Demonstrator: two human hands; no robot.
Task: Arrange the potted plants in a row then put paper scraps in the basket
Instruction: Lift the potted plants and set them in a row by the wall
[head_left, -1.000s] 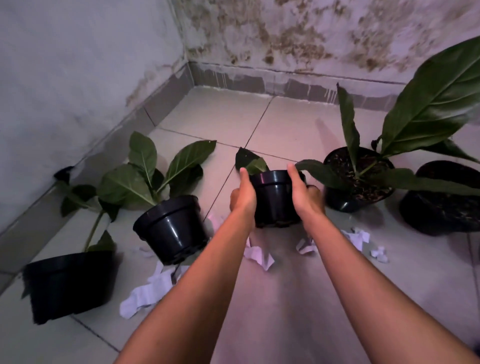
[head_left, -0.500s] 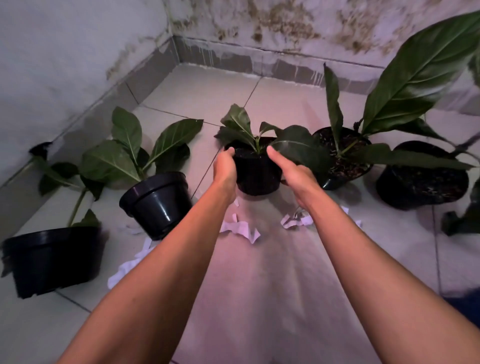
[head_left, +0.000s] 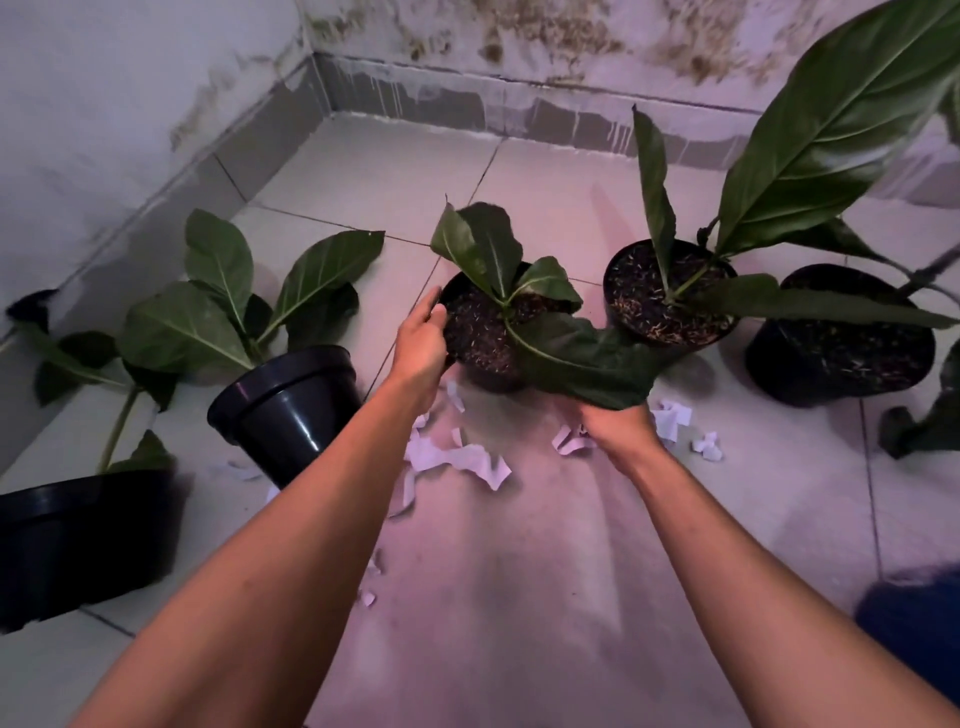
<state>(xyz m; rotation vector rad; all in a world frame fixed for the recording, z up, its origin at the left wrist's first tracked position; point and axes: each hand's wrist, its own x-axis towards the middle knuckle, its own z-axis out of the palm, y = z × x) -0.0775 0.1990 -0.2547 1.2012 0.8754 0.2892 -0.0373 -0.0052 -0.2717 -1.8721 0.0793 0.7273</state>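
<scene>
Small potted plant (head_left: 493, 332) now upright on the floor (head_left: 519, 597), soil and leaves facing the camera, where a second ago it hung tipped in the air with only its black side showing. Set just beside the taller potted plant (head_left: 670, 291) on the right, with a third pot (head_left: 841, 338) beyond, so a row seemingly started along the back wall (head_left: 571, 41). Left hand (head_left: 421, 338) curled against the pot's rim, grip closed on it; right hand (head_left: 618, 426) low at the near side, fingers hidden under a drooping leaf, so grip impossible to tell. Two pots on the left not yet righted: one tipped pot (head_left: 285, 405) leaning, another (head_left: 78, 540) at the frame edge. Paper scraps (head_left: 457, 457) scattered on pale tiles in front of the pots, none collected; no basket clearly in view. Corner of a room, walls heavily stained, grey skirting (head_left: 467, 104) streaked with white drips.
</scene>
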